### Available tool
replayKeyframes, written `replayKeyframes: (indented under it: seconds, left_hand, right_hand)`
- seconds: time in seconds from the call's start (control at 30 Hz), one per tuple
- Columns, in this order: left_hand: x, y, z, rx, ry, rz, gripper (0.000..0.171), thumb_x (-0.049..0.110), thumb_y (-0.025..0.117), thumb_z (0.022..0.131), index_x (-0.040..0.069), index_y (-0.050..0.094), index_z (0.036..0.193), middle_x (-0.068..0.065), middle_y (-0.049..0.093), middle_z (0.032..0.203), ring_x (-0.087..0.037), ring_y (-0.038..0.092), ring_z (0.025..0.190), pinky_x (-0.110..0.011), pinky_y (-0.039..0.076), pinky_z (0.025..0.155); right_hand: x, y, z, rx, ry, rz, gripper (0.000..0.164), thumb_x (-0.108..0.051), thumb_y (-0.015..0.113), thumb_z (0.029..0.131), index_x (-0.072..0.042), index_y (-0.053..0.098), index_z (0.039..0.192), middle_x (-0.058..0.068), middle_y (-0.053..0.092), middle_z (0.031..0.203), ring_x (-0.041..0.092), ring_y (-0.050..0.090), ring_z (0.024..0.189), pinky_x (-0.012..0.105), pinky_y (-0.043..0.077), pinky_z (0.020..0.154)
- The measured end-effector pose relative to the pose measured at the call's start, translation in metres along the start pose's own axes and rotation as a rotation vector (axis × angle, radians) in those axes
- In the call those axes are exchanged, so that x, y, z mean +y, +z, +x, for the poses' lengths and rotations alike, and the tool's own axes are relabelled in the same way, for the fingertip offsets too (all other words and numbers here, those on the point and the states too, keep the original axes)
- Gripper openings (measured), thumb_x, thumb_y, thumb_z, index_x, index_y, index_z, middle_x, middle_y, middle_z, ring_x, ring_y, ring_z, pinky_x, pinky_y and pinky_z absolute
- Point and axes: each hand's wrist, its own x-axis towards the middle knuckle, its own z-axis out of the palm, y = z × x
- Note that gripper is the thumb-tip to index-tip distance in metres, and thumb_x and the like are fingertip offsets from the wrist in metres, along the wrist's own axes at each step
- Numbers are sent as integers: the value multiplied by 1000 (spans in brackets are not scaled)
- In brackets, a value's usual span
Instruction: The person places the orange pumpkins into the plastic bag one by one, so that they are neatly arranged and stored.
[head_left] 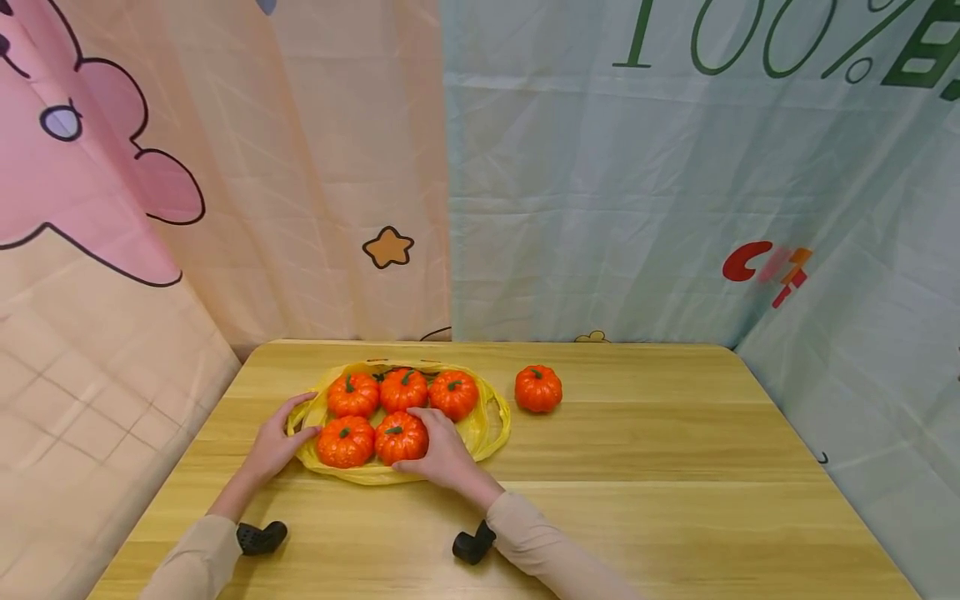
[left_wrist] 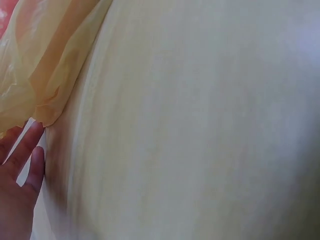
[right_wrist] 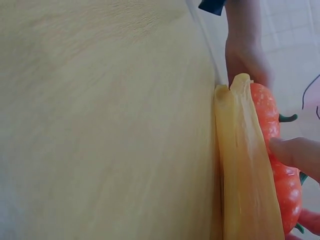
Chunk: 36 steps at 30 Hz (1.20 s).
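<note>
A yellow plastic bag (head_left: 367, 477) lies spread with its mouth upward, several small orange pumpkins inside. My right hand (head_left: 450, 454) grips the front middle pumpkin (head_left: 397, 439), thumb on its near side and fingers on its far side. To its left sits another pumpkin (head_left: 345, 442); three more line the back of the bag, among them one at the right (head_left: 453, 394). At the bag's left rim is my left hand (head_left: 277, 442), thumb and fingers spread. The left wrist view has this hand's straightened fingers (left_wrist: 22, 150) touching the bag's edge.
One more pumpkin (head_left: 538, 388) stands on the wooden table (head_left: 675, 467), right of the bag. Black wrist mounts (head_left: 261, 538) are strapped at both cuffs. Printed cloth (head_left: 585, 208) hangs behind the table and along both sides.
</note>
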Motion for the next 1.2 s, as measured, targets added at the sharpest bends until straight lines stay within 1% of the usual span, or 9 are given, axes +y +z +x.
replayKeyframes:
  seconds: [0.17, 0.3, 0.5, 0.63, 0.73, 0.83, 0.93, 1.1, 1.2]
  left_hand:
    - [0, 0, 1, 26, 19, 11, 54, 13, 64, 91, 2, 43, 139, -31, 39, 143, -50, 37, 130, -64, 31, 103]
    - [-1, 1, 1, 25, 21, 7, 54, 11, 64, 90, 1, 43, 139, -32, 38, 144, -51, 35, 131, -66, 29, 103]
    - [-1, 0, 1, 32, 16, 4, 54, 10, 64, 90, 1, 43, 139, -32, 37, 144, -50, 35, 131, -65, 29, 104]
    - [-1, 0, 1, 31, 15, -1, 55, 10, 64, 90, 1, 42, 139, -32, 36, 144, -50, 35, 130, -65, 29, 103]
    - [-1, 0, 1, 40, 22, 6, 54, 9, 64, 90, 1, 42, 139, -32, 37, 144, -50, 36, 130, -65, 30, 102]
    - [0, 0, 1, 46, 26, 16, 54, 10, 64, 90, 1, 43, 139, -32, 38, 144, -50, 36, 129, -64, 31, 100]
    - [0, 0, 1, 42, 30, 19, 54, 10, 64, 90, 1, 42, 139, -32, 38, 144, -50, 36, 129, -65, 31, 101]
    - [-1, 1, 1, 39, 39, 25, 54, 11, 63, 91, 1, 42, 139, -32, 38, 144, -49, 37, 128, -64, 32, 99]
    - [-1, 1, 1, 34, 38, 28, 54, 12, 63, 91, 1, 41, 139, -32, 38, 144, -49, 37, 128, -64, 32, 99]
  right_hand:
    - [-1, -5, -4, 5, -9, -14, 75, -30, 85, 71, -15, 49, 136, 8, 51, 133, 27, 49, 123, 44, 46, 101]
    - [-3, -12, -8, 19, -29, -22, 75, -28, 85, 71, -16, 50, 136, 6, 53, 131, 26, 49, 122, 42, 45, 102]
    - [-2, -26, -15, 58, -91, -40, 71, -25, 84, 73, -14, 50, 136, 6, 55, 129, 23, 51, 121, 39, 45, 102]
    - [1, -36, -20, 74, -92, -21, 69, -24, 83, 75, -15, 51, 135, 7, 56, 130, 24, 53, 120, 39, 46, 101]
    - [6, -44, -24, 103, -109, -1, 64, -23, 82, 75, -14, 54, 133, 5, 57, 129, 25, 54, 117, 39, 47, 99]
    - [13, -52, -30, 152, -150, 2, 60, -20, 82, 75, -12, 56, 129, 4, 59, 126, 26, 56, 115, 39, 48, 95]
    - [22, -61, -35, 201, -175, -2, 58, -18, 81, 75, -11, 57, 128, 7, 60, 122, 27, 57, 111, 39, 50, 91]
    - [37, -78, -42, 260, -162, 9, 57, -13, 82, 74, -9, 59, 125, 15, 60, 117, 31, 56, 106, 44, 51, 88]
    - [47, -87, -46, 292, -152, 9, 56, -10, 83, 73, -9, 60, 124, 13, 60, 117, 31, 56, 105, 45, 51, 87]
